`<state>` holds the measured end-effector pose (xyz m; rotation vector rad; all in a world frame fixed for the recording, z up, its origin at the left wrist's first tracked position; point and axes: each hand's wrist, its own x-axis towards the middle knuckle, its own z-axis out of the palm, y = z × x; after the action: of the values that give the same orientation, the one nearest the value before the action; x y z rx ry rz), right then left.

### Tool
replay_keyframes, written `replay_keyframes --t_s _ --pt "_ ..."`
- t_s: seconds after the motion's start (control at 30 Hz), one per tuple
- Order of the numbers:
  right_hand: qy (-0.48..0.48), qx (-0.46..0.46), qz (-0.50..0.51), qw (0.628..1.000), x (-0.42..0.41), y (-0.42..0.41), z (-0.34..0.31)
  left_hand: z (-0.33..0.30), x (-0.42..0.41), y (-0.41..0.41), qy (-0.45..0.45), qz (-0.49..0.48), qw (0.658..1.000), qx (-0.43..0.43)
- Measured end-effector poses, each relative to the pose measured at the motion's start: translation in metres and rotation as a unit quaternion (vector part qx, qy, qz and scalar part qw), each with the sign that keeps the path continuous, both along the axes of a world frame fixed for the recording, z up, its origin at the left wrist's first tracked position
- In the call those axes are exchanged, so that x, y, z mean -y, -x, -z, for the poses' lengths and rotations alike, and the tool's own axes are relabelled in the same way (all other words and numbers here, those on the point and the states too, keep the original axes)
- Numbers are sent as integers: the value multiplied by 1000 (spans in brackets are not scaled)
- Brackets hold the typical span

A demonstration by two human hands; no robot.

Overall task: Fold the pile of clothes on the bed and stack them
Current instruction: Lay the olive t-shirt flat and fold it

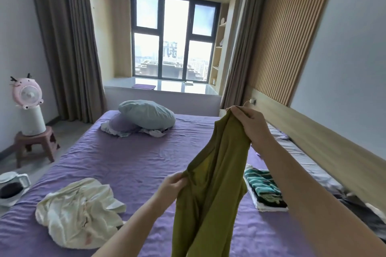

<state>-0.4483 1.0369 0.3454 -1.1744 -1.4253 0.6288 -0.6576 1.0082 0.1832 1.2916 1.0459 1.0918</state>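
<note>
An olive-green, sleeveless knit garment (pixel 211 183) is held up above the purple-sheeted bed (pixel 129 165), hanging in long soft folds toward the lower edge of the view. Its fabric looks thin and smooth, with a ribbed edge along the armhole. One upper corner is pinched by the right hand (pixel 250 123) at about 1 o'clock from the garment's middle, the fingers curled round a bunched strap. The other edge is gripped by the left hand (pixel 173 183) at about 9 o'clock, thumb and fingers closed on the cloth.

One crumpled cream-white garment (pixel 81 213) is seen lying unfolded on the sheet at about 8 o'clock. One folded stack of clothes with teal, white and dark stripes (pixel 265 190) is seen at about 3 o'clock, near the headboard side. Two pillows are piled at about 11 o'clock: one pale blue-grey pillow (pixel 146 113) on top of one lilac pillow (pixel 121 124), with some white cloth tucked under them.

One pink cartoon-faced fan (pixel 27 93) is set on a white cylinder, which stands on one brown plastic stool (pixel 35 144) at 9 o'clock.
</note>
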Motion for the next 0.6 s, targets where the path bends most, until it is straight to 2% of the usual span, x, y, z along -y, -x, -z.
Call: replay_keyframes --t_s 0.17,0.27,0.37,0.5,0.6 --pt "-8 55 36 998 -1 -71 15 -33 -14 -11 -51 -132 990 8" --pt "-4 72 49 996 -3 -110 20 -58 -28 -5 -126 -205 967 -81" --pt "-2 75 55 996 -4 -135 23 -82 -38 -3 -189 -228 939 -176" --pt "-20 64 79 995 -3 -154 27 -108 -43 -10 -202 -279 892 -293" --pt "-30 78 92 992 0 -165 30 -123 -38 -16 -207 -282 876 -331"
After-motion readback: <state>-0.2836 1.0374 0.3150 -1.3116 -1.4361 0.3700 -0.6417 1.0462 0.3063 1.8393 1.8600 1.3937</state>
